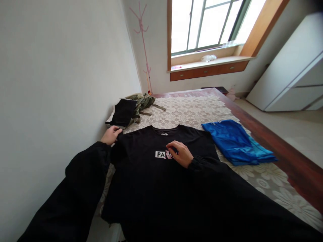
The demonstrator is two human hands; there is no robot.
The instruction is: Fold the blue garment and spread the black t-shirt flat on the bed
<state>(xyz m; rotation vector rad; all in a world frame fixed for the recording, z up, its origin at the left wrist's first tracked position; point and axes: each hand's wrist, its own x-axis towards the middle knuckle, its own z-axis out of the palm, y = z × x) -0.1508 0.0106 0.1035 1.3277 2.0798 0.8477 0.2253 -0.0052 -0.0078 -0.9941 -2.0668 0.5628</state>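
A black T-shirt point(141, 178) lies spread out, collar away from me, with a white "PA" print and a pink figure on its chest. My left hand point(110, 135) is closed in a pinch on the edge of its left sleeve, beside the wall. Over the chest print is my right hand point(180, 154), fingers loosely bent and thumb a little apart, with nothing in it. It covers part of the print; whether it touches the cloth I cannot tell. Black sleeves cover both my arms and blend with the shirt's lower part.
Folded blue clothing point(229, 141) lies to the right on the patterned tablecloth point(186, 109). Against the wall at the back left are a black folded cloth point(123, 112) and an olive strapped item point(145, 102). Beyond stand a pink coat rack point(143, 43) and a white fridge-like cabinet point(290, 74).
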